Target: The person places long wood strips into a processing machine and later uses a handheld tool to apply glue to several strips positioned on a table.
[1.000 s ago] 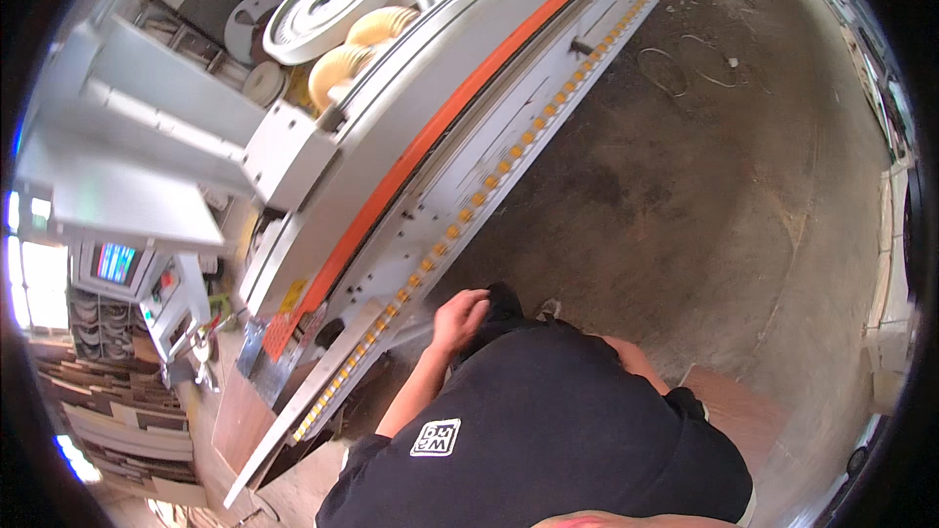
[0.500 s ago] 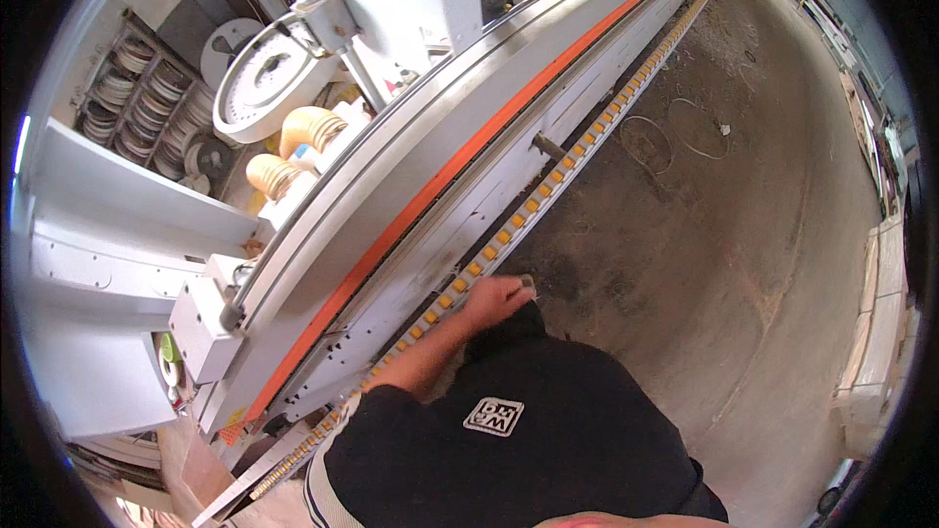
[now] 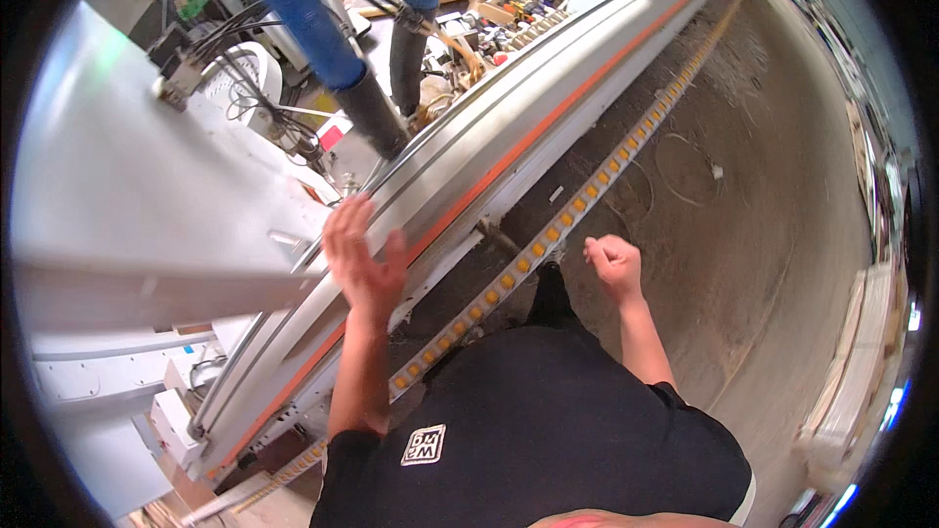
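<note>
My left hand (image 3: 364,259) is open flat, empty, over the machine rail (image 3: 509,142). My right hand (image 3: 613,264) is fisted beside it, apparently empty. Nothing loaded yet.

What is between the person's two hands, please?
In the head view, between the open left hand and the closed right hand runs the strip of yellow rollers, with dark machine underside beside it.
</note>
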`<state>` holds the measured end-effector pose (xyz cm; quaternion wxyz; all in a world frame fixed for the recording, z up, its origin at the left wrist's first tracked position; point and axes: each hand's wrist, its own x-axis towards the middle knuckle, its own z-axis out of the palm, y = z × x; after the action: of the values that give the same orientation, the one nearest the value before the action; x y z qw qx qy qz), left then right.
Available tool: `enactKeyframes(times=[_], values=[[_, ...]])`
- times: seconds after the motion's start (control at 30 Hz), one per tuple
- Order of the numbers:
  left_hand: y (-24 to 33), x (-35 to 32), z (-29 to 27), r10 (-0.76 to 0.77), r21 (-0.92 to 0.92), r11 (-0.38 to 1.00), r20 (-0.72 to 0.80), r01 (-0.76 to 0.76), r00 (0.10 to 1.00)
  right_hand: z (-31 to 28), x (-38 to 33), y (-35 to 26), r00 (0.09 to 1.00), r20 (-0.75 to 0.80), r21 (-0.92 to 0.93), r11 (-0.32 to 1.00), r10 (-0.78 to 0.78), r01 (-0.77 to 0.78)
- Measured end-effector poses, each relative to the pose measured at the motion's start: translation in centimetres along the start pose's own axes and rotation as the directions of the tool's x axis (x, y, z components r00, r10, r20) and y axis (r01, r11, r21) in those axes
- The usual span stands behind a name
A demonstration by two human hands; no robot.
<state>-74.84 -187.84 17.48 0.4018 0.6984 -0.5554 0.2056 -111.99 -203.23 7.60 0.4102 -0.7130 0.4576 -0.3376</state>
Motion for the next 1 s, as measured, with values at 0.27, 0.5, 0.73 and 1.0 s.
enactKeyframes(times=[0.27,0.5,0.73,1.0], values=[[2.1,3.4,7.0,-0.391,0.538,0.738,-0.151,0.407,0.908,-4.8,33.1,-4.8,0.767,-0.021,-0.143,0.761,-0.642,0.633],[1.5,1.8,8.8,-0.56,0.521,0.548,-0.352,0.654,0.75,-3.1,47.2,-3.5,0.609,0.267,-0.208,0.572,-0.747,0.793],[1.6,-3.2,6.6,-0.619,0.543,0.393,-0.44,0.742,0.65,-3.6,48.8,-2.4,0.583,0.38,-0.235,0.534,-0.719,0.812],[2.2,-3.6,6.1,-0.576,0.679,0.297,-0.433,0.671,0.693,-3.7,49.2,-0.2,0.511,0.365,-0.178,0.481,-0.778,0.859]])
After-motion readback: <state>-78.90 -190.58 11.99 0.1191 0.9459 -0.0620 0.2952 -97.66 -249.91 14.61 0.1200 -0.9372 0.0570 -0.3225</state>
